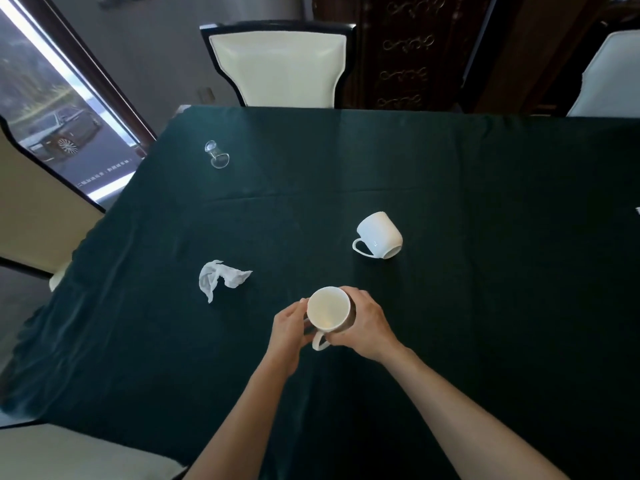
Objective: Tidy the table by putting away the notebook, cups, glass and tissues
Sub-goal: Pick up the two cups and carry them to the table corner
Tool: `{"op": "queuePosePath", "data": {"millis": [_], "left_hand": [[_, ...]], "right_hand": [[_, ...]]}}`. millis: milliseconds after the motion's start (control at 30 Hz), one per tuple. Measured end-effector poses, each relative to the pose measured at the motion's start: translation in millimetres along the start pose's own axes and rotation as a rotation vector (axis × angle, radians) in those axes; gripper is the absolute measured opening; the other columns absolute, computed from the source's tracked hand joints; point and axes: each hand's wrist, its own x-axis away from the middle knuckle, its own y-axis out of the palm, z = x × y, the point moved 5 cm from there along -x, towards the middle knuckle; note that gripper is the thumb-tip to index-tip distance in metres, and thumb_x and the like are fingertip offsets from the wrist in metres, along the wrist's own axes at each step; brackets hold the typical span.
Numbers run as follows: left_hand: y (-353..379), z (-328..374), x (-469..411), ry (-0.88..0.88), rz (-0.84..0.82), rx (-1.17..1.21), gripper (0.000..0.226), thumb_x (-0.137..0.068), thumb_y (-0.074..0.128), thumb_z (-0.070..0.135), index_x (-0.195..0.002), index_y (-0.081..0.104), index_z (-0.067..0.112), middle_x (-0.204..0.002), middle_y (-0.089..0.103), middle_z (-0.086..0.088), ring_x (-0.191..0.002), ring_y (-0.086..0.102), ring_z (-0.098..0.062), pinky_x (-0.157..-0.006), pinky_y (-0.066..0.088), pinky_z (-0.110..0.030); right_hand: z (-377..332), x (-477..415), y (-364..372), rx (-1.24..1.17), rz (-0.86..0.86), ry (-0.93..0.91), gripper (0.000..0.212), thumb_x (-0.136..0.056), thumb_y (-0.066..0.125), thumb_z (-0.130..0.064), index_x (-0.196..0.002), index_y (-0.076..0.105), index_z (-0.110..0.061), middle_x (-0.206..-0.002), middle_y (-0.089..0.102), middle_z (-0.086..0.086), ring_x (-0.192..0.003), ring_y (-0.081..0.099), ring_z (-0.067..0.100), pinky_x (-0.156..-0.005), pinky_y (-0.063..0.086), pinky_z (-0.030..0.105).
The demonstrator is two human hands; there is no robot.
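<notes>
An upright white cup (327,309) stands near the middle of the dark green tablecloth (450,174), its handle pointing toward me. My left hand (289,329) cups its left side and my right hand (367,323) wraps its right side. A second white cup (379,234) lies on its side further back to the right. A crumpled white tissue (221,280) lies to the left of my hands. A small clear glass (216,154) lies tipped over near the far left corner. No notebook is in view.
A cream chair (278,65) stands at the far side, another chair (609,77) at the far right, and chairs at the left (38,206) and near left (79,455). A small white thing (637,210) shows at the right edge.
</notes>
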Motion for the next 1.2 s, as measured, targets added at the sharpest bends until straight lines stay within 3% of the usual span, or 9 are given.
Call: {"op": "queuePosePath", "data": {"millis": [133, 267, 600, 800, 900, 1033, 1133, 1200], "left_hand": [[-7, -8, -3, -0.031, -0.003, 0.065, 0.034, -0.11, 0.049, 0.023, -0.108, 0.079, 0.007, -0.119, 0.078, -0.009, -0.117, 0.072, -0.026, -0.095, 0.063, -0.049], [-11, -12, -4, -0.04, -0.01, 0.076, 0.033, -0.109, 0.05, 0.022, -0.107, 0.079, 0.007, -0.119, 0.077, -0.008, -0.115, 0.073, -0.023, -0.09, 0.065, -0.044], [-19, -11, -22, -0.066, 0.013, -0.038, 0.037, -0.11, 0.047, 0.026, -0.107, 0.078, 0.004, -0.111, 0.079, -0.006, -0.107, 0.074, -0.025, -0.091, 0.062, -0.043], [-18, 0, -50, -0.083, -0.012, -0.168, 0.031, -0.107, 0.052, 0.023, -0.104, 0.076, 0.004, -0.114, 0.078, -0.012, -0.101, 0.076, -0.026, -0.097, 0.061, -0.048], [-11, 20, -66, -0.049, -0.039, -0.249, 0.021, -0.104, 0.056, 0.02, -0.107, 0.075, 0.01, -0.116, 0.076, -0.011, -0.1, 0.074, -0.026, -0.094, 0.061, -0.044], [10, 55, -89, 0.007, -0.102, -0.33, 0.015, -0.105, 0.057, 0.029, -0.108, 0.07, 0.022, -0.118, 0.075, -0.006, -0.099, 0.069, -0.023, -0.098, 0.058, -0.045], [34, 79, -106, 0.032, -0.137, -0.395, 0.018, -0.105, 0.055, 0.031, -0.115, 0.068, 0.022, -0.119, 0.073, -0.004, -0.094, 0.066, -0.02, -0.092, 0.059, -0.041], [52, 92, -116, 0.049, -0.165, -0.444, 0.027, -0.103, 0.055, 0.033, -0.123, 0.068, 0.02, -0.119, 0.072, -0.001, -0.092, 0.066, -0.018, -0.085, 0.057, -0.036]], "right_hand": [[2, -4, 7, -0.008, -0.039, 0.026, 0.082, -0.051, 0.093, -0.023, -0.123, 0.057, -0.035, -0.12, 0.062, -0.012, -0.111, 0.06, 0.009, -0.091, 0.054, 0.028], [2, -4, 12, 0.008, -0.057, 0.045, 0.08, -0.053, 0.091, -0.017, -0.122, 0.057, -0.036, -0.119, 0.062, -0.014, -0.109, 0.06, 0.008, -0.087, 0.051, 0.023], [10, -4, 19, 0.025, -0.081, 0.102, 0.094, -0.056, 0.082, -0.019, -0.141, 0.046, -0.036, -0.132, 0.053, -0.009, -0.121, 0.053, 0.012, -0.102, 0.048, 0.032], [21, -11, 9, 0.178, -0.126, 0.139, 0.092, -0.077, 0.076, -0.003, -0.157, 0.036, -0.026, -0.149, 0.046, 0.001, -0.138, 0.047, 0.02, -0.115, 0.041, 0.035], [23, -24, -10, 0.328, -0.03, 0.127, 0.077, -0.087, 0.066, -0.001, -0.157, 0.037, -0.019, -0.153, 0.046, 0.006, -0.141, 0.045, 0.025, -0.118, 0.038, 0.034], [8, -57, -48, 0.409, 0.254, 0.052, 0.064, -0.086, 0.068, -0.005, -0.147, 0.05, -0.006, -0.141, 0.055, 0.015, -0.129, 0.052, 0.035, -0.112, 0.042, 0.039], [-4, -86, -70, 0.447, 0.369, 0.057, 0.065, -0.084, 0.072, -0.008, -0.145, 0.051, -0.004, -0.139, 0.054, 0.018, -0.127, 0.051, 0.041, -0.106, 0.047, 0.05], [-10, -105, -79, 0.489, 0.363, 0.102, 0.073, -0.084, 0.075, -0.015, -0.149, 0.044, -0.006, -0.145, 0.047, 0.019, -0.132, 0.046, 0.041, -0.107, 0.046, 0.05]]}}
